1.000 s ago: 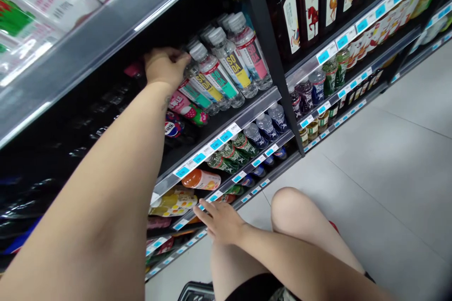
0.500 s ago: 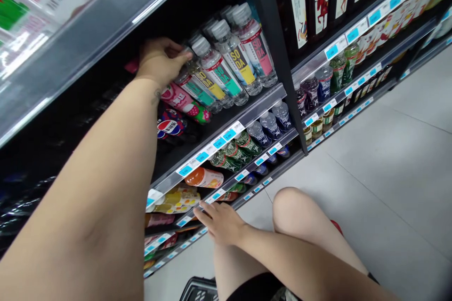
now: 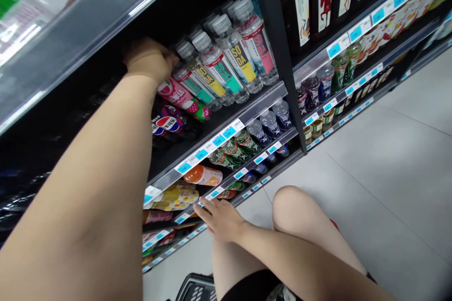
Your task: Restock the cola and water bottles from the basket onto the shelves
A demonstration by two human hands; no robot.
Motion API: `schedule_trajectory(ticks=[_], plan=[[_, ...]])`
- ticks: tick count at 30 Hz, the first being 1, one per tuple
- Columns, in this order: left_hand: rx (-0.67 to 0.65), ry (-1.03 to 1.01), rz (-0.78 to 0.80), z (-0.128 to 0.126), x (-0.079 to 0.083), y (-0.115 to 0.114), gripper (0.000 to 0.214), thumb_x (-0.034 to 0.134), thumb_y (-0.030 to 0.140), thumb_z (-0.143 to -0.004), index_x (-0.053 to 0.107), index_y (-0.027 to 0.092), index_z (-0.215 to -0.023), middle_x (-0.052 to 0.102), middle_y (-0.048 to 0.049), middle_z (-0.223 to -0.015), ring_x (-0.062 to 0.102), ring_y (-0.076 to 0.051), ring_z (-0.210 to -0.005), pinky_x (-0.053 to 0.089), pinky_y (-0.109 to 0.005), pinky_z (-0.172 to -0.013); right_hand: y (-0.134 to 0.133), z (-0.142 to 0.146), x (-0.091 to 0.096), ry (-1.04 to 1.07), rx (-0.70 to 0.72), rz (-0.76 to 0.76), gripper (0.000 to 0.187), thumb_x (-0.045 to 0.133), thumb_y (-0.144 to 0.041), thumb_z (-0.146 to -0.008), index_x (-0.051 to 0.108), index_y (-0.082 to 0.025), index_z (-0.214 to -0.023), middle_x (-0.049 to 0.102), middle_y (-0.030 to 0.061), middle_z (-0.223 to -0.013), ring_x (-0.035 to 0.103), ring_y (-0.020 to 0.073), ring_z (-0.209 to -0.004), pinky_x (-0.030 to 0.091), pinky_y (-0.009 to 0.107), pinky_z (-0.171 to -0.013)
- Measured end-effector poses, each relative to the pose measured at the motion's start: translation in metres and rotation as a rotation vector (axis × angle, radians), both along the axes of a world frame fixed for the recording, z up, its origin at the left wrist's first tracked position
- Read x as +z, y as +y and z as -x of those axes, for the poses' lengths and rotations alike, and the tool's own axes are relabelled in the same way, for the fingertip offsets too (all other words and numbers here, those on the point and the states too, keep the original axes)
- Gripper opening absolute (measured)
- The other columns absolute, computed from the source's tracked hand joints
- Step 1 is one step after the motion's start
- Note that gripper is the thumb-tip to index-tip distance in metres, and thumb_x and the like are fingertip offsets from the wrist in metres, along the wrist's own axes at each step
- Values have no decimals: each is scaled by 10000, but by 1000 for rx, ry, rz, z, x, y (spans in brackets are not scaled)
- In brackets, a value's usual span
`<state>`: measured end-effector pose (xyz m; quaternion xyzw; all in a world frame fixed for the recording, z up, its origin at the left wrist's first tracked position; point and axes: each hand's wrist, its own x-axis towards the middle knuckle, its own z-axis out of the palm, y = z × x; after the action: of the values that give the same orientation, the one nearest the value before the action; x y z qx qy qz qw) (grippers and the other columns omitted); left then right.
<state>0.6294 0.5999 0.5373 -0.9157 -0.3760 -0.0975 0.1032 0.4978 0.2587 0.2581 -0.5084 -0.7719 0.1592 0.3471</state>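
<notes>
My left hand [image 3: 148, 60] reaches into the dark shelf, just above a pink bottle [image 3: 181, 97] with a strawberry-like label. Its fingers are mostly hidden in shadow, so I cannot make out whether they grip anything. Right of this hand stand several clear soda-water bottles [image 3: 221, 74] with white caps and green, yellow or pink labels. Below the wrist, a dark cola bottle [image 3: 169, 122] is partly covered by my forearm. My right hand [image 3: 224, 220] rests by my bent knee, fingers stretched toward the lower shelf edge, holding nothing.
A black upright [image 3: 273, 23] divides the shelving; large dark bottles [image 3: 325, 0] stand beyond it. An upper shelf edge [image 3: 106, 14] runs above my left arm. Lower shelves hold an orange bottle [image 3: 203, 175] and several others. A black basket [image 3: 196, 287] sits on the tiled floor [image 3: 374, 164].
My left hand has shifted left and deeper into the shelf, away from the soda-water bottles, uncovering a bottle cap. My right hand has stayed in place.
</notes>
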Motion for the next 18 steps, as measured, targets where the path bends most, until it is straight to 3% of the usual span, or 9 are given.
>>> schedule_trajectory(ticks=[3,7,13,18], plan=[[162,-19,32,-3,4,-12,713,601,597,-915,681,-38,-1230,706,-119,-1249,583,-313,-1252,363,-564,-1136,1,0,-1,13,-3,-3,662,531,-298,-991,284,-107,-1575,344,161,-1615,534,295,-1185,556,424,-901],[216,1,-11,-8,0,-36,574,550,445,-957,664,-4,-1296,696,-120,-1280,572,-339,-1260,368,-570,-1115,1,0,-2,13,-1,3,659,537,-301,-987,299,-104,-1569,353,157,-1611,537,297,-1187,560,424,-890],[200,97,-99,-10,-13,-45,639,330,415,-1034,605,-109,-1278,527,-211,-1461,319,-395,-1424,80,-639,-1187,0,2,-6,9,9,-2,657,530,-305,-992,298,-107,-1574,364,153,-1605,542,295,-1178,560,431,-885],[120,197,-42,1,-10,-37,670,449,422,-971,507,-66,-1427,424,-225,-1549,255,-375,-1436,-22,-637,-1183,-3,5,-8,-2,0,10,631,518,-290,-994,321,-95,-1561,367,167,-1604,536,305,-1214,544,433,-915]])
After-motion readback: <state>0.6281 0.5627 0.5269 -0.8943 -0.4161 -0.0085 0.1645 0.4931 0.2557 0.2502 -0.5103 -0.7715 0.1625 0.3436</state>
